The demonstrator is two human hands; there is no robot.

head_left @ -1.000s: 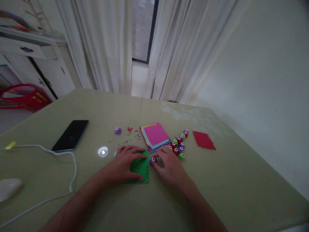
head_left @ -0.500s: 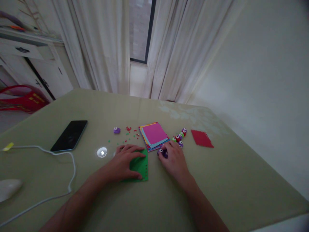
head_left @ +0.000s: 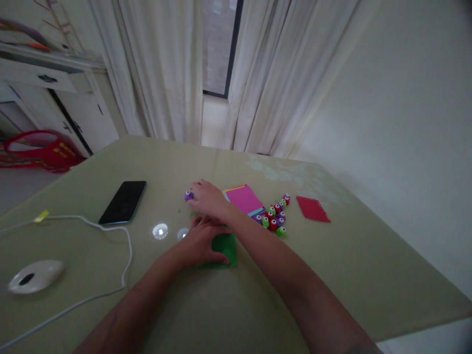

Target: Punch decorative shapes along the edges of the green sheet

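Stretched across to the left above my other wrist, my right hand (head_left: 208,197) has its fingertips around a small purple craft punch (head_left: 189,195) with an eye on top. My left hand (head_left: 206,241) lies with thumb and fingers spread on a green paper sheet (head_left: 225,247), partly covering it. On the right, several small punches (head_left: 273,224) in purple, red and green, each with a round eye, stand grouped in rows. Tiny green paper bits (head_left: 179,211) lie on the table; more are hidden under my right hand.
Stacked coloured paper (head_left: 245,199), pink on top, lies behind my right forearm. Farther right is a red sheet (head_left: 313,209). On the left are a phone (head_left: 123,202), a white cable (head_left: 130,246) and a white oval device (head_left: 36,277). Light glares off the table (head_left: 160,231).
My right hand has left the punches on the right and crossed left to the lone purple punch. The left hand stays on the green sheet. The view has shifted slightly left.
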